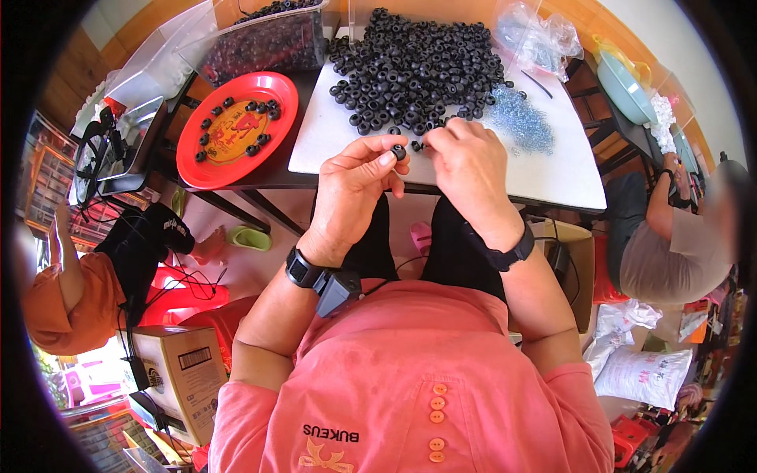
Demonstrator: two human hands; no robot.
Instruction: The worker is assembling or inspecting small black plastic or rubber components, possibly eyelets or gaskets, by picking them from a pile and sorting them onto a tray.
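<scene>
My left hand point(352, 188) is closed in a pinch on a round black plastic piece with a hole in its face point(399, 152), held up between thumb and fingertips. Just to its right, my right hand point(475, 172) is closed too, its fingertips at a small dark piece point(417, 146). Whether the fingers grip that piece or only touch it is hard to make out. Both hands are above the near edge of a white board point(315, 150). Behind them spreads a large heap of the same black pieces point(422, 59), with tiny clear bluish pieces point(520, 118) beside it.
A red plate point(288, 118) with several black pieces stands left of the board. Behind it is a clear bin point(260, 47) of black pieces. Plastic bags point(536, 35) lie at the back right. Other people sit left point(67, 303) and right point(670, 244).
</scene>
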